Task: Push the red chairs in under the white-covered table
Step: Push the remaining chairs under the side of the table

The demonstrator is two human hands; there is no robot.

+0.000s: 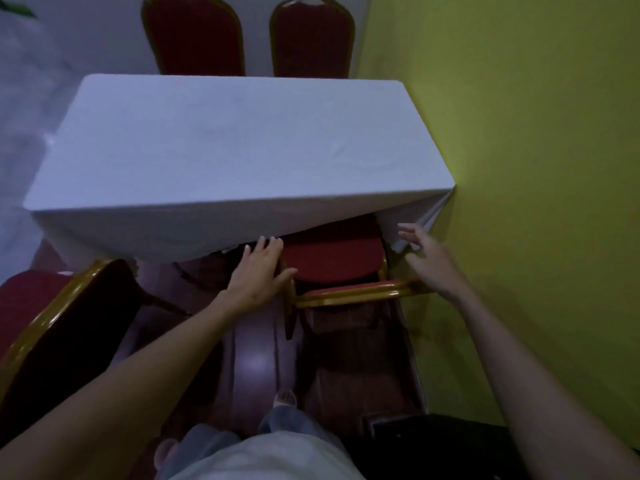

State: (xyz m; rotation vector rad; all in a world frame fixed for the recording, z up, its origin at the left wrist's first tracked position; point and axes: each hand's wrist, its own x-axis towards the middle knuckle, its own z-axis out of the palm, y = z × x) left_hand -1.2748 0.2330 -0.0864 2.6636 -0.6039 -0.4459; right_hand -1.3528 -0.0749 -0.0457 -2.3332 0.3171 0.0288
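The white-covered table (225, 150) fills the middle of the view. A red chair with a gold frame (332, 261) stands at its near right corner, its seat partly under the hanging cloth. My left hand (259, 271) is flat and open, its thumb against the chair back's left end and its fingertips at the cloth's hem. My right hand (426, 258) hovers open just past the back's right end, fingers spread near the folded cloth corner. A second red chair (69, 334) stands at the lower left, out from the table and turned at an angle.
Two more red chairs (194, 36) (311, 36) stand at the table's far side. A yellow-green wall (536, 168) runs close along the right. The floor (256, 368) is dark reddish wood. A dark box (433, 441) sits on the floor at the lower right.
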